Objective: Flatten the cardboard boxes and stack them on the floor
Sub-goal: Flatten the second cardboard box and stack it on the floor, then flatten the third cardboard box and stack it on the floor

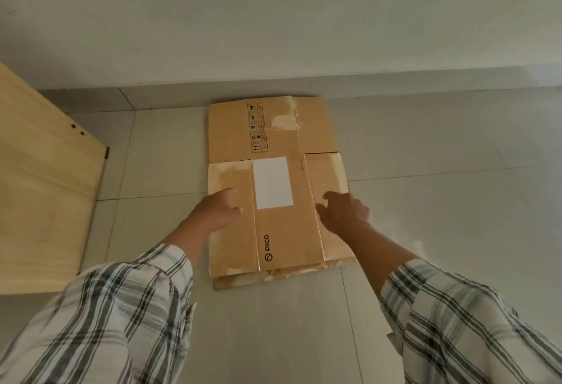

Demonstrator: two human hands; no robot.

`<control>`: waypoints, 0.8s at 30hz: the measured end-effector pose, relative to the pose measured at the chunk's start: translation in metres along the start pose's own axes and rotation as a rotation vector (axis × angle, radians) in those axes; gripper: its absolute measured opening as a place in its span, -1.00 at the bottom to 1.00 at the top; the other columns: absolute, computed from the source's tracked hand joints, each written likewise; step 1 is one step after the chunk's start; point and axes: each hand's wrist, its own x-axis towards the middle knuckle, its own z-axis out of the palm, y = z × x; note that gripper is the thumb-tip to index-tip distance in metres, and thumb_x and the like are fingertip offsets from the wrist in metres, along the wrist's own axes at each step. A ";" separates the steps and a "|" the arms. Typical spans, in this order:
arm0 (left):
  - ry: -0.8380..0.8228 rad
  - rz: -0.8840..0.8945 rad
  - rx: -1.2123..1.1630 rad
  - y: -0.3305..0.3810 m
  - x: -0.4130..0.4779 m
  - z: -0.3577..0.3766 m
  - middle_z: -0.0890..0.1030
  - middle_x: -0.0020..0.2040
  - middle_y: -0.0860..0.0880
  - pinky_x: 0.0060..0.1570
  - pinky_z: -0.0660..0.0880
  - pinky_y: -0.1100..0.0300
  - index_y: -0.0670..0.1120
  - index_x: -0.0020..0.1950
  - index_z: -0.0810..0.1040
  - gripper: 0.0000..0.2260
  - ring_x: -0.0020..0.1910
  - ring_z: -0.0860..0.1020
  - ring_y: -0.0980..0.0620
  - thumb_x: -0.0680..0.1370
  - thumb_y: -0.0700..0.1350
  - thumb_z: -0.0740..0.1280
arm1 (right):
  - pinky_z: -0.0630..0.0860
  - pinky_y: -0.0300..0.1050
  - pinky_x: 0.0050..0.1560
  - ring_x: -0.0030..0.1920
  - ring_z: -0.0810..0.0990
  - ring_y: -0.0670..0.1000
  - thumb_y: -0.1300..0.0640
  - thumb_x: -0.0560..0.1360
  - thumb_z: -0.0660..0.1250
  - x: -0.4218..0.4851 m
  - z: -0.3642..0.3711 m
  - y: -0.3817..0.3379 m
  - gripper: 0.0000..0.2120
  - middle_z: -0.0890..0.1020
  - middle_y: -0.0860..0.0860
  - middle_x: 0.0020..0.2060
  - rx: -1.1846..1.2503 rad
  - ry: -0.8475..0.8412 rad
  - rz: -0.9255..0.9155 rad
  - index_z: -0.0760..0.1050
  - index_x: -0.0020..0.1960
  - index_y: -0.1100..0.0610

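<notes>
A flattened brown cardboard box (275, 146) lies on the tiled floor near the wall, with a white label, handling symbols and "PICO" printed on it. Beneath its near edge the rim of another flat cardboard piece (243, 282) shows. My left hand (216, 209) rests over the box's left flap, fingers apart, holding nothing. Over the right flap is my right hand (345, 212), fingers loosely curled and empty. Whether the hands press on the cardboard or hover just above it is unclear.
A light wooden panel (39, 189) stands at the left, close to the box. A pale wall (273, 19) with a grey skirting runs behind the box. Grey floor tiles (441, 171) spread to the right and toward me.
</notes>
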 end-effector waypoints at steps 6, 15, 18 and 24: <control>0.068 0.007 -0.020 0.066 -0.139 -0.103 0.55 0.31 -0.09 0.10 0.52 0.06 0.02 0.53 0.31 -0.48 0.13 0.57 -0.06 0.58 0.05 0.26 | 0.52 -0.08 -0.17 -0.14 0.63 0.11 -0.01 0.60 0.16 -0.093 -0.165 -0.060 -0.73 0.65 0.03 -0.13 0.003 0.125 -0.122 0.60 0.01 0.09; 0.347 0.102 -0.056 0.166 -0.365 -0.346 0.59 0.25 -0.05 0.10 0.51 0.06 0.00 0.30 0.52 -0.68 0.14 0.56 -0.08 0.56 0.00 0.26 | 0.49 -0.11 -0.21 -0.15 0.64 0.12 0.05 0.58 0.17 -0.260 -0.457 -0.145 -0.75 0.64 0.04 -0.15 -0.041 0.347 -0.311 0.60 -0.04 0.09; 0.462 0.127 -0.078 0.183 -0.437 -0.421 0.61 0.19 -0.04 0.15 0.54 0.00 0.06 0.21 0.57 -0.74 0.13 0.58 -0.12 0.54 0.02 0.26 | 0.49 -0.12 -0.22 -0.19 0.63 0.12 0.04 0.59 0.14 -0.314 -0.542 -0.174 -0.72 0.64 0.05 -0.18 -0.072 0.437 -0.376 0.60 -0.02 0.10; 0.677 0.180 0.065 0.173 -0.562 -0.521 0.65 0.05 0.03 0.03 0.57 0.03 0.09 0.05 0.61 -0.79 0.03 0.61 -0.10 0.53 -0.02 0.20 | 0.50 -0.10 -0.21 -0.19 0.63 0.15 0.02 0.60 0.15 -0.420 -0.640 -0.243 -0.72 0.64 0.06 -0.17 -0.057 0.588 -0.464 0.60 -0.03 0.11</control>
